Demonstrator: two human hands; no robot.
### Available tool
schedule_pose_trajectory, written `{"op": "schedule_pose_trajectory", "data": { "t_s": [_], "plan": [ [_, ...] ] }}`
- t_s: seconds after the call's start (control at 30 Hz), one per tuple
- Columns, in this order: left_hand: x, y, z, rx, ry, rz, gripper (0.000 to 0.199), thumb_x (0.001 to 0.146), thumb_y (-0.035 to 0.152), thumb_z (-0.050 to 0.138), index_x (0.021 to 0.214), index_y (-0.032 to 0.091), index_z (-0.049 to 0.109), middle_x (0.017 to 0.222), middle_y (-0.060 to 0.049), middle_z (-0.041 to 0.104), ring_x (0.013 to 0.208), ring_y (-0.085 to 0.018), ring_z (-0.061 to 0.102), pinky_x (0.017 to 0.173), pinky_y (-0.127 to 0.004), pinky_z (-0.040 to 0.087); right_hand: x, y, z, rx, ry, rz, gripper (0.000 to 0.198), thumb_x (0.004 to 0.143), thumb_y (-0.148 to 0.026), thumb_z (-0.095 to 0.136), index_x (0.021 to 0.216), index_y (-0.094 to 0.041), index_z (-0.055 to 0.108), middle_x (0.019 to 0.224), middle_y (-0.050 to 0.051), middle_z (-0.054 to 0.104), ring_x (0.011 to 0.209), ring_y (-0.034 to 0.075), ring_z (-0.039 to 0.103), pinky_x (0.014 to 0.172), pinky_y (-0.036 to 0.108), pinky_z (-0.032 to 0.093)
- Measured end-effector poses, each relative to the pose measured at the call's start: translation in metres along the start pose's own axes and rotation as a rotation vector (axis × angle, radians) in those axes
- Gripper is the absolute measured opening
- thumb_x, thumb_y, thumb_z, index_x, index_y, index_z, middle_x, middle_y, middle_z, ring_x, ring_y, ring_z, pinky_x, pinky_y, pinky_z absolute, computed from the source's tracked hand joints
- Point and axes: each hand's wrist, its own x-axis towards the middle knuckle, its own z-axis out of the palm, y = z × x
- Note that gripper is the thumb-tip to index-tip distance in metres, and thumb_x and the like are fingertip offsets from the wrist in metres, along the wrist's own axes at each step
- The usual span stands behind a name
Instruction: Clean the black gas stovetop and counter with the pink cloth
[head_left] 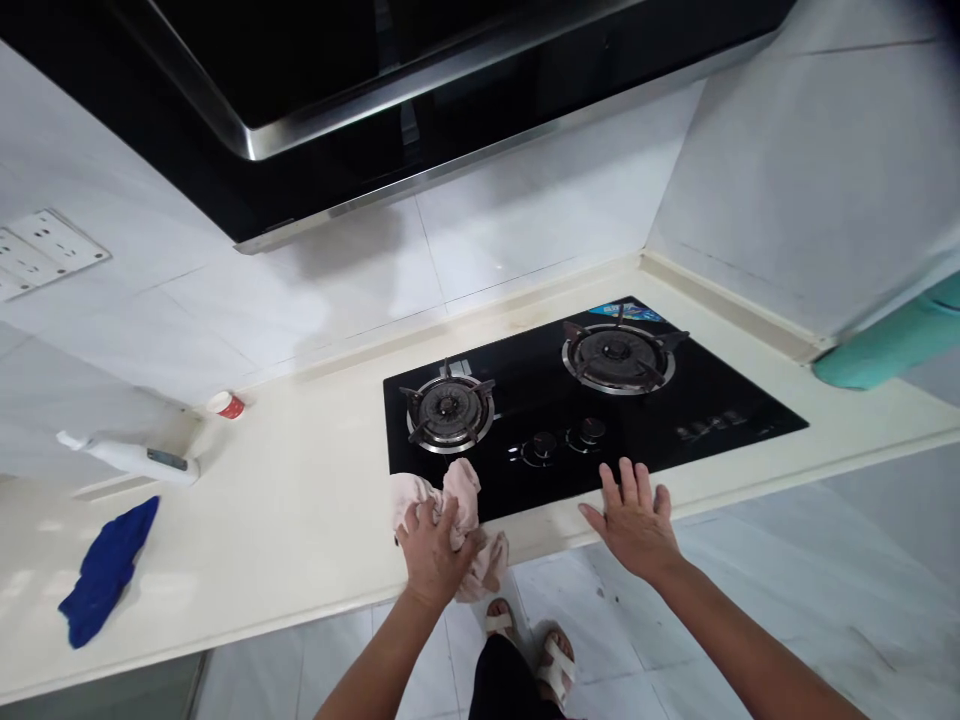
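A bunched pale pink cloth [463, 489] lies over the front left corner of the black glass gas stove [517, 400]. Gripping it from above, my left hand [433, 556] has its fingers curled into the folds, and part of the cloth hangs toward the counter edge. My right hand [634, 520] is spread with nothing in it, at the stove's front edge by the counter rim. Two control knobs [591, 431] sit beyond the right fingers. The left burner [451, 410] is just past the cloth; the right burner [619, 357] is farther back.
A dark range hood [420, 160] overhangs the stove. Along the cream counter [300, 500] to the left are a blue cloth [110, 570], a white spray bottle [135, 458] lying down and a red-and-white paper cup [226, 404]. A green cylindrical object [892, 335] is at the right.
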Motion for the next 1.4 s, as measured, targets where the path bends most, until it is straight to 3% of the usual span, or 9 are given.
{"op": "schedule_pose_trajectory", "data": {
  "t_s": [0.17, 0.3, 0.43, 0.67, 0.87, 1.03, 1.2, 1.3, 1.4],
  "plan": [
    [0.019, 0.055, 0.002, -0.064, -0.086, 0.142, 0.046, 0.089, 0.05, 0.053, 0.132, 0.034, 0.057, 0.131, -0.01, 0.057, 0.117, -0.036, 0.046, 0.089, -0.053, 0.04, 0.0, -0.002, 0.002, 0.008, 0.062, -0.005, 0.075, 0.095, -0.059, 0.026, 0.152, -0.01, 0.033, 0.164, 0.02, 0.011, 0.151, 0.036, 0.0, 0.116, 0.061, 0.008],
    [0.068, 0.098, 0.007, -0.086, -0.131, 0.083, 0.048, 0.094, 0.045, 0.044, 0.138, 0.028, 0.052, 0.134, -0.014, 0.054, 0.119, -0.037, 0.044, 0.092, -0.057, 0.039, 0.001, -0.002, 0.002, 0.039, 0.085, -0.011, 0.074, 0.094, -0.058, 0.031, 0.152, -0.01, 0.033, 0.163, 0.019, 0.015, 0.151, 0.036, 0.003, 0.116, 0.062, 0.009],
    [0.099, 0.114, 0.007, -0.105, -0.14, 0.018, 0.055, 0.092, 0.043, 0.046, 0.144, 0.025, 0.045, 0.141, -0.017, 0.047, 0.128, -0.04, 0.038, 0.095, -0.063, 0.036, 0.002, -0.004, -0.001, 0.055, 0.089, -0.012, 0.072, 0.094, -0.054, 0.035, 0.151, -0.011, 0.034, 0.163, 0.019, 0.017, 0.151, 0.036, 0.005, 0.117, 0.062, 0.009],
    [0.04, 0.107, 0.007, -0.161, -0.089, 0.249, 0.049, 0.09, 0.047, 0.052, 0.134, 0.026, 0.055, 0.14, -0.015, 0.053, 0.124, -0.041, 0.044, 0.095, -0.066, 0.038, 0.007, -0.001, -0.008, 0.11, 0.03, 0.002, 0.07, 0.094, -0.052, 0.038, 0.152, -0.013, 0.034, 0.164, 0.017, 0.016, 0.152, 0.034, 0.003, 0.118, 0.06, 0.007],
    [0.002, 0.083, 0.019, -0.526, -0.106, 0.322, 0.086, 0.072, 0.057, 0.073, 0.145, 0.023, 0.041, 0.142, -0.02, 0.05, 0.132, -0.046, 0.042, 0.099, -0.072, 0.039, 0.002, -0.018, -0.057, 0.41, -0.078, 0.043, 0.061, 0.096, -0.054, 0.035, 0.147, -0.023, 0.042, 0.162, 0.012, 0.022, 0.149, 0.033, 0.016, 0.115, 0.058, 0.021],
    [-0.005, 0.015, 0.021, -0.951, -0.178, 0.224, 0.053, 0.092, 0.033, 0.045, 0.144, 0.026, 0.036, 0.146, -0.016, 0.046, 0.126, -0.028, 0.056, 0.094, -0.048, 0.055, -0.034, -0.092, -0.073, 0.569, -0.116, -0.549, 0.073, 0.087, -0.06, 0.054, 0.151, -0.032, 0.032, 0.16, 0.008, 0.028, 0.146, 0.036, 0.022, 0.115, 0.059, 0.021],
    [0.017, -0.065, 0.025, -0.508, 0.068, 0.291, 0.037, 0.091, 0.037, 0.051, 0.124, 0.022, 0.059, 0.135, -0.014, 0.057, 0.128, -0.03, 0.052, 0.105, -0.054, 0.046, -0.048, -0.112, -0.031, 0.428, -0.005, -0.756, 0.051, 0.094, -0.04, 0.053, 0.143, -0.031, 0.043, 0.156, 0.005, 0.038, 0.147, 0.036, 0.02, 0.114, 0.062, 0.021],
    [0.028, -0.085, 0.03, -0.249, 0.085, 0.414, 0.04, 0.091, 0.04, 0.052, 0.127, 0.024, 0.058, 0.137, -0.012, 0.058, 0.129, -0.031, 0.052, 0.103, -0.051, 0.046, -0.036, -0.08, -0.017, 0.404, 0.07, -0.795, 0.046, 0.095, -0.039, 0.054, 0.139, -0.026, 0.05, 0.152, 0.008, 0.044, 0.144, 0.03, 0.028, 0.115, 0.053, 0.026],
    [0.028, -0.086, 0.032, -0.105, 0.099, 0.467, 0.041, 0.092, 0.035, 0.05, 0.132, 0.027, 0.055, 0.14, -0.01, 0.057, 0.131, -0.03, 0.051, 0.101, -0.048, 0.046, -0.013, -0.022, -0.018, 0.402, 0.01, -0.704, 0.046, 0.094, -0.046, 0.054, 0.134, -0.023, 0.056, 0.147, 0.008, 0.05, 0.141, 0.029, 0.034, 0.118, 0.05, 0.023]
  ]
}}
